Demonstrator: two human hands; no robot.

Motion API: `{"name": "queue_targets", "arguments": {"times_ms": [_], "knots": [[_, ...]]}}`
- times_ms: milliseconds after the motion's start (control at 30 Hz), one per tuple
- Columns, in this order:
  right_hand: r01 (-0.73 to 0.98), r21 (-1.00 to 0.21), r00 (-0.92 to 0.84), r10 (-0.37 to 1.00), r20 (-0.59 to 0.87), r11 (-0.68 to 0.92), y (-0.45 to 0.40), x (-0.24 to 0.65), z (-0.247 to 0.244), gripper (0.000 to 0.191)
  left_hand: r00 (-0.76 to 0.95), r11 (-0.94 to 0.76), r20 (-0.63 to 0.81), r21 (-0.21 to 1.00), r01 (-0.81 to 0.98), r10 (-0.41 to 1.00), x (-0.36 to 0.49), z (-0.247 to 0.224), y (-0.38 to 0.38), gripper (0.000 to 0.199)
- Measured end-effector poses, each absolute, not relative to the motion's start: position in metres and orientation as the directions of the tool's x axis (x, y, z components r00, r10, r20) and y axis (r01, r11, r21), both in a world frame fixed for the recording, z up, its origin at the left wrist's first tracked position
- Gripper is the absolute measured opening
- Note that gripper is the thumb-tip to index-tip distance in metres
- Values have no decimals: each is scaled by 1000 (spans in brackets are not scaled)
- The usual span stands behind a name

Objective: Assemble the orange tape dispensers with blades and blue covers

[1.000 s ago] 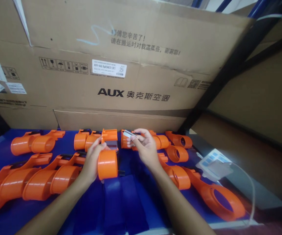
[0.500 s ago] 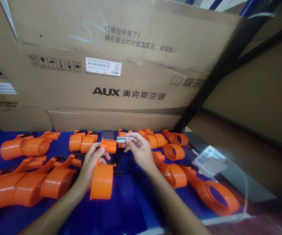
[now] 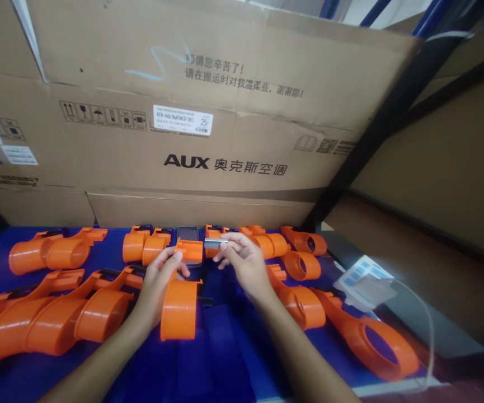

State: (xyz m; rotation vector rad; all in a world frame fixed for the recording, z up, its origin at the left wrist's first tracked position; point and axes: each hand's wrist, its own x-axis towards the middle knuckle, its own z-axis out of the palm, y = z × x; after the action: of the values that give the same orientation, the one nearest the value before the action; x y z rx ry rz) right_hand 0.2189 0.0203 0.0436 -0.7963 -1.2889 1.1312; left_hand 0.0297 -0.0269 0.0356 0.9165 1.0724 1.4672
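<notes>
Between the right fingers (image 3: 237, 240) sits a small metallic strip (image 3: 214, 244)

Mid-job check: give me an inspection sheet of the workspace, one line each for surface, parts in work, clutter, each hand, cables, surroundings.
Surface: blue worktop, orange parts along both sides.
Parts in work: orange ringed part and small silver piece, ends close together; contact unclear.
Clutter: other orange parts; dark-screened device behind the held part.
Left hand: grips the orange ringed part.
Right hand: pinches the silver piece.
Cables: pale cord at right, from a white device.
Surroundings: AUX carton behind; black post at right.
</notes>
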Motion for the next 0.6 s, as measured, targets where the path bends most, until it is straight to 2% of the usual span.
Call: {"name": "queue_targets", "arguments": {"times_ms": [233, 367, 600], "knots": [[-194, -941, -104, 948, 301, 277, 18, 216, 42, 35, -150, -73, 33, 960, -271, 988, 30, 32, -27, 47], [-178, -945, -98, 951, 295, 275, 19, 216, 42, 35, -103, -27, -2, 959, -281, 995, 28, 31, -27, 51], [-57, -938, -104, 932, 347, 343, 17, 220, 44, 27, -104, 6, -42, 945, -326, 994, 28, 32, -28, 51]]}}
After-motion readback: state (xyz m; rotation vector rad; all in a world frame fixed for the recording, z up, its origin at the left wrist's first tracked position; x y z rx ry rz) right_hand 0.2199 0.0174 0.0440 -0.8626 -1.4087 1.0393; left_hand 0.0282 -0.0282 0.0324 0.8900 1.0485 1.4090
